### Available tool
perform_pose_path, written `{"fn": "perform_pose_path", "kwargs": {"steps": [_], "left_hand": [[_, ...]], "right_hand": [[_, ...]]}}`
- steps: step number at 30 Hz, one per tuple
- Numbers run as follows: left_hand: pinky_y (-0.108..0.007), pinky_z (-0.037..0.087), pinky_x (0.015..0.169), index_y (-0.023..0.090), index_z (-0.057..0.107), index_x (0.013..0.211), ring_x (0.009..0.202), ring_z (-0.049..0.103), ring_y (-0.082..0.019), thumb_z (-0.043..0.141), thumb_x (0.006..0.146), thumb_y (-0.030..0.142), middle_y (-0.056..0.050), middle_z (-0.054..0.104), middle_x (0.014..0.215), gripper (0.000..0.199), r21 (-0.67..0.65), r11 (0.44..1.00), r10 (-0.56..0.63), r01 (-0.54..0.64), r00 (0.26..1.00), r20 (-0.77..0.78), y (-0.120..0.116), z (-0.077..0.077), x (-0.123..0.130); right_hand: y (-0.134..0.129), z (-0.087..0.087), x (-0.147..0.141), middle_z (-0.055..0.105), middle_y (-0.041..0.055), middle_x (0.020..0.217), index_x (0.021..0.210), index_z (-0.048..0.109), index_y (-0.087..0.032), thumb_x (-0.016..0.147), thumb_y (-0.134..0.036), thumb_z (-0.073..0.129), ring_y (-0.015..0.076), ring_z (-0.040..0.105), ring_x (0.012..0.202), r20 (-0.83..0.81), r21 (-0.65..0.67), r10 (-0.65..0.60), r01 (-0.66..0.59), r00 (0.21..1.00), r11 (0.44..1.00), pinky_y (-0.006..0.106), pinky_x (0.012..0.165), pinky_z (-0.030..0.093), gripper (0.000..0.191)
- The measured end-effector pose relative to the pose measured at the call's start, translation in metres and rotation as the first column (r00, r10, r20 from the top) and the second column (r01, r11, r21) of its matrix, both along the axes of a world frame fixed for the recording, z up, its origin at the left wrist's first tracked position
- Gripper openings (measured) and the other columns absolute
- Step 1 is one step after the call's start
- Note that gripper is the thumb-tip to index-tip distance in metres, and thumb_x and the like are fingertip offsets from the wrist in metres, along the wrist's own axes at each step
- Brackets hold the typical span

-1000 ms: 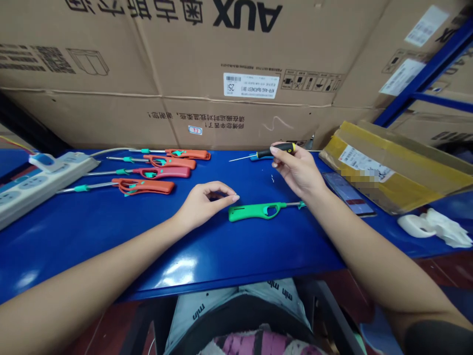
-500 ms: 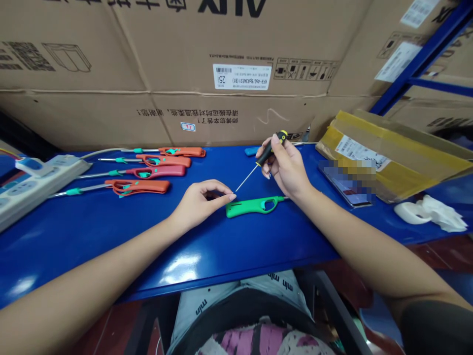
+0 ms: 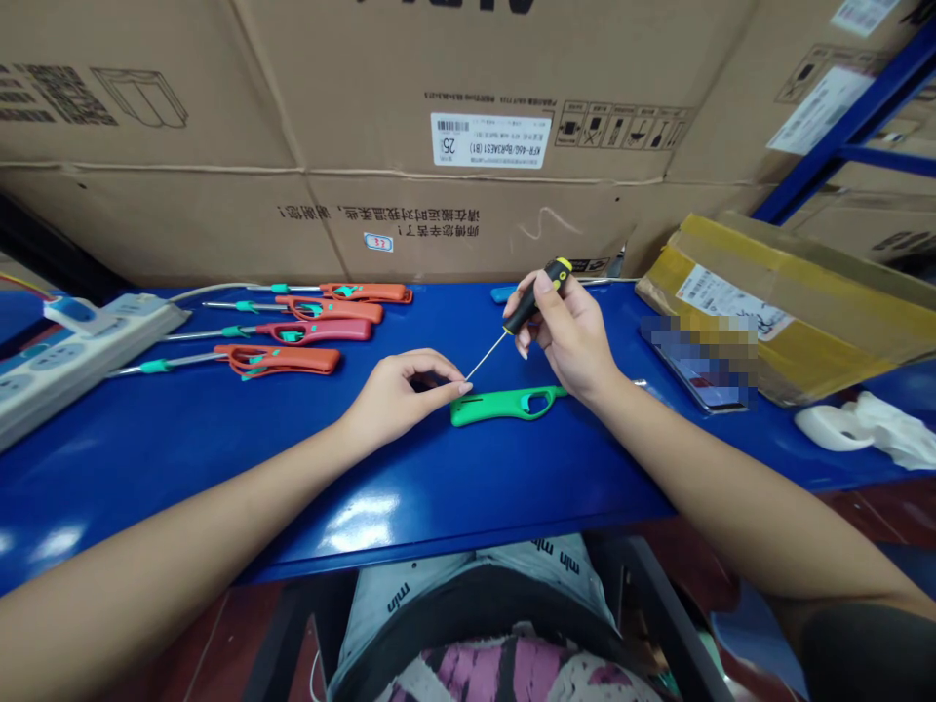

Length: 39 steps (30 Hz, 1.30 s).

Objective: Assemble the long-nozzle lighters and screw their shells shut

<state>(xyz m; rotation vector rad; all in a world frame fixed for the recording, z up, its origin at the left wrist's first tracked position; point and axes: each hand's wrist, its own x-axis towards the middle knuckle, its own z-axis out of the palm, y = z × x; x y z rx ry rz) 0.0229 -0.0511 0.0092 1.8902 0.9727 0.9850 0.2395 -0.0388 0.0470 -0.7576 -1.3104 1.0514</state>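
A screwdriver with a black and yellow handle is gripped in my right hand, its thin shaft slanting down to the left. The shaft's tip meets the fingertips of my left hand. Thumb and index finger are pinched together there; whatever they hold, perhaps something tiny at the tip, is too small to name. Just below and right of that pinch, a green lighter with a trigger loop lies flat on the blue table. My right wrist hides part of its metal tube.
Several orange and red long-necked lighters lie at the left beside a white power strip. A phone, a taped carton and a white crumpled item are at the right. Behind stands a large cardboard box.
The view has shifted slightly. Both hands keep almost the same pose, with the screwdriver tip still at the left fingertips.
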Motion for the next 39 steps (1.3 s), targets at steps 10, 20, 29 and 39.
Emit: {"fn": "perform_pose_path", "kwargs": {"steps": [10, 20, 29, 39], "left_hand": [[-0.028, 0.052, 0.07, 0.017, 0.079, 0.079, 0.075, 0.067, -0.016, 0.082, 0.078, 0.04, -0.006, 0.075, 0.087, 0.023, 0.005, 1.0, -0.005, 0.005, 1.0, 0.016, -0.0014, 0.0013, -0.0002], [-0.028, 0.052, 0.071, 0.018, 0.079, 0.079, 0.076, 0.067, -0.017, 0.081, 0.079, 0.041, -0.006, 0.076, 0.087, 0.023, 0.033, 0.999, 0.001, -0.001, 1.0, 0.017, -0.0008, 0.001, 0.0003], [-0.029, 0.053, 0.074, 0.018, 0.078, 0.08, 0.077, 0.068, -0.017, 0.08, 0.081, 0.04, -0.006, 0.076, 0.086, 0.022, 0.084, 0.996, -0.01, 0.009, 1.0, 0.004, -0.0028, 0.0022, 0.0], [-0.031, 0.053, 0.078, 0.019, 0.079, 0.079, 0.08, 0.069, -0.019, 0.079, 0.081, 0.04, -0.007, 0.077, 0.086, 0.022, 0.124, 0.992, 0.023, -0.021, 1.0, -0.017, -0.0043, 0.0032, -0.0003]], "right_hand": [[-0.0001, 0.0003, 0.0011, 0.066, -0.0022, 0.081, 0.088, 0.054, -0.024, 0.081, -0.065, 0.072, 0.0079, 0.053, 0.049, -0.045, 0.046, 0.009, -0.007, 0.999, 0.999, 0.024, 0.042, 0.045, 0.046], [-0.0012, 0.0001, 0.0017, 0.065, -0.0016, 0.083, 0.089, 0.054, -0.025, 0.081, -0.068, 0.07, 0.0082, 0.052, 0.051, -0.008, 0.042, 0.011, -0.011, 1.0, 0.999, 0.025, 0.045, 0.046, 0.047], [-0.0018, -0.0007, 0.005, 0.065, -0.0007, 0.083, 0.093, 0.053, -0.025, 0.083, -0.069, 0.068, 0.0101, 0.054, 0.054, -0.011, 0.021, 0.053, -0.053, 0.999, 0.998, 0.026, 0.048, 0.047, 0.048], [-0.0025, -0.0008, 0.0068, 0.067, -0.0002, 0.085, 0.095, 0.053, -0.026, 0.083, -0.072, 0.066, 0.0111, 0.057, 0.055, 0.041, 0.025, 0.067, -0.068, 0.997, 0.997, 0.026, 0.047, 0.049, 0.05]]}}
